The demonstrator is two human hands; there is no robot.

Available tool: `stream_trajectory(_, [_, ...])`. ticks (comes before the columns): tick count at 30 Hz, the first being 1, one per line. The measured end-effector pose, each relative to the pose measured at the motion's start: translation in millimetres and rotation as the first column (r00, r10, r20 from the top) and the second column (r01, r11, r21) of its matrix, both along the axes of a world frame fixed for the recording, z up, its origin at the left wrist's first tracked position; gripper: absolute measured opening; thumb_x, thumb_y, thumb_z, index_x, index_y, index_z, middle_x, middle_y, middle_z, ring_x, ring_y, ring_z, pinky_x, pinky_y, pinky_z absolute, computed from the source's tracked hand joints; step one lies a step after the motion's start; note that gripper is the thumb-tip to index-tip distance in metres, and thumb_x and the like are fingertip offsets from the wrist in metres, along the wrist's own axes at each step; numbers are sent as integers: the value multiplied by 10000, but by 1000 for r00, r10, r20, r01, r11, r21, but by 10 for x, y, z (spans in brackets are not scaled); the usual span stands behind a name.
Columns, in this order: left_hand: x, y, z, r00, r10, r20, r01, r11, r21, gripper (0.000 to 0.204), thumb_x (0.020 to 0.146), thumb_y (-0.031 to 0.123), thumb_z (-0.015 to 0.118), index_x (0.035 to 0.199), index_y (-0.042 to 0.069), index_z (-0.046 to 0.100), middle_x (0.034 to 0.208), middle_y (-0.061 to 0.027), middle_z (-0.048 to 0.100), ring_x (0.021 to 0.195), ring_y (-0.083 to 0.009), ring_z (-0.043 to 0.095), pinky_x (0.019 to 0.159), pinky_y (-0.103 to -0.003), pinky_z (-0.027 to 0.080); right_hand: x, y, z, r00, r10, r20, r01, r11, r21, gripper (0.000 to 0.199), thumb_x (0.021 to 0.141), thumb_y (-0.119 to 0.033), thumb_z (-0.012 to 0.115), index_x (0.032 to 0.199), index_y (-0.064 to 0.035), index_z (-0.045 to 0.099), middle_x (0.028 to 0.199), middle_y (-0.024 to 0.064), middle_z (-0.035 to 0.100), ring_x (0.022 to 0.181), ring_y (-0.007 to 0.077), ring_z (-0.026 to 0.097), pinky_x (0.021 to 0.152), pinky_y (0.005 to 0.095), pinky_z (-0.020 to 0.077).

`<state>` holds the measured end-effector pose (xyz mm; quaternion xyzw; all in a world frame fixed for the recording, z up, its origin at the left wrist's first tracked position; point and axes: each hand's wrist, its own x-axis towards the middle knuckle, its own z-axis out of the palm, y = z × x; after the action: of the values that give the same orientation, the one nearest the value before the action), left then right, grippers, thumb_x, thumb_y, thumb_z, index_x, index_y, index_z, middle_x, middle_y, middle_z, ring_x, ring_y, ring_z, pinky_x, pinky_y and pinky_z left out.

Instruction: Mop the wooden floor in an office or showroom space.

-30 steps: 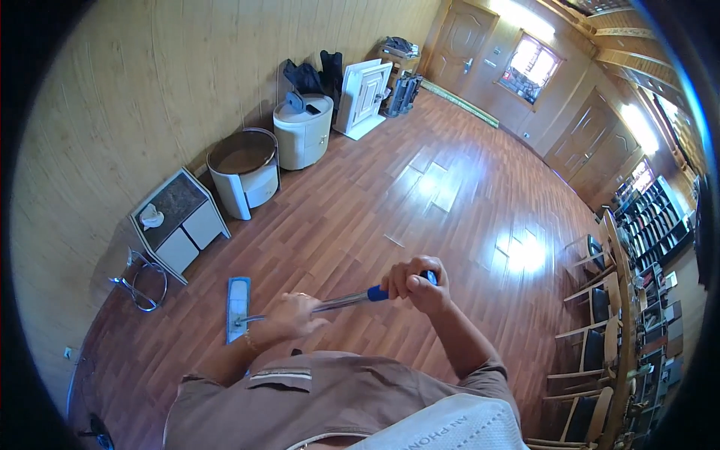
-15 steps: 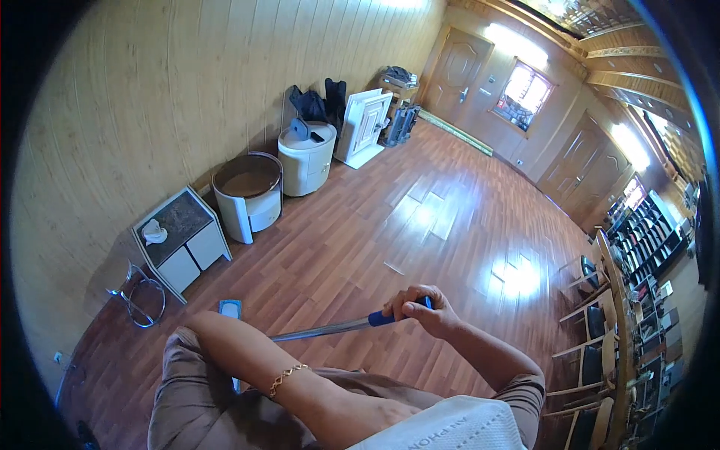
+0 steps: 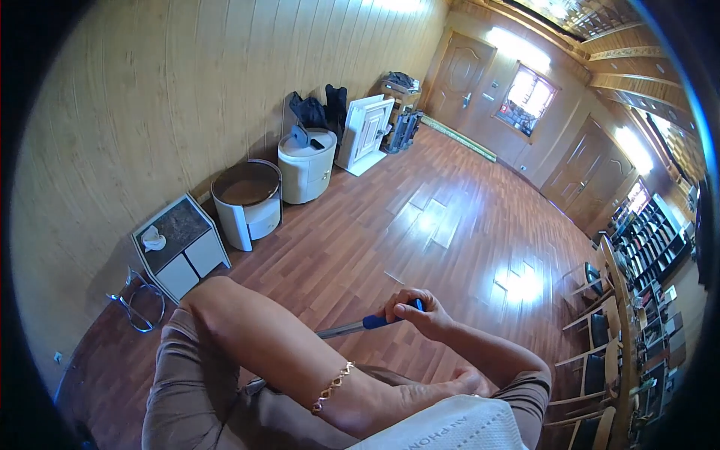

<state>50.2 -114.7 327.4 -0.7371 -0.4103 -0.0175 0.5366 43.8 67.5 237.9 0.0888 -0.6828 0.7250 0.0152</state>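
My right hand (image 3: 415,313) is closed around the blue grip of a flat mop's metal pole (image 3: 341,330), out in front of me. The pole slants down to the left and passes behind my left forearm, which hides the mop head now. My left arm, with a gold bracelet at the wrist, lies bent across my body. My left hand (image 3: 461,381) is beside my right sleeve, its fingers mostly hidden. White fabric (image 3: 450,427) covers part of the lower edge.
Along the left wall stand a small cabinet (image 3: 171,234) with crumpled tissue, a round cabinet (image 3: 262,217), a white drum-shaped cabinet (image 3: 306,169) and a white panel (image 3: 367,131). A chrome ring frame (image 3: 142,306) lies near left. Chairs (image 3: 596,330) line a long table at right.
My left hand has moved right, toward my right sleeve, and the left forearm has swung up. The mop grip has shifted slightly left; the mop head has gone from sight.
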Motion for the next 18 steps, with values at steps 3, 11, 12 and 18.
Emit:
stream_trajectory(3, [66, 163, -5, 969, 94, -228, -51, 981, 189, 273, 878, 169, 636, 1110, 27, 627, 969, -130, 671, 856, -266, 644, 760, -349, 514, -81, 66, 33, 1000, 19, 20, -20, 999, 26, 197, 915, -221, 621, 848, -37, 637, 906, 79, 659, 955, 198, 620, 864, 341, 472])
stream_trajectory(11, [37, 427, -138, 485, 784, -387, -23, 454, 891, 220, 896, 123, 600, 1087, 19, 632, 958, -99, 661, 813, -220, 651, 745, -285, 516, -191, 162, 34, 998, 59, 1, -59, 998, 6, 186, 911, -218, 626, 862, -39, 636, 914, 77, 659, 950, 201, 621, 874, 351, 473])
stream_trajectory(12, [-68, 376, -128, 394, 847, -357, -15, 394, 919, 217, 895, 124, 601, 1083, 22, 633, 958, -98, 661, 816, -223, 650, 749, -288, 514, -217, 155, 31, 997, 71, 2, -71, 997, 13, 186, 911, -218, 626, 862, -39, 636, 914, 77, 659, 950, 201, 621, 874, 351, 473])
stream_trajectory(18, [241, 528, -156, -129, 991, -28, 160, 49, 986, 199, 888, 131, 605, 1059, 36, 640, 955, -93, 657, 836, -240, 644, 770, -308, 502, -386, 225, -126, 996, 31, -82, -37, 997, -67, 185, 905, -200, 629, 816, -44, 585, 819, 81, 637, 878, 229, 625, 830, 393, 484])
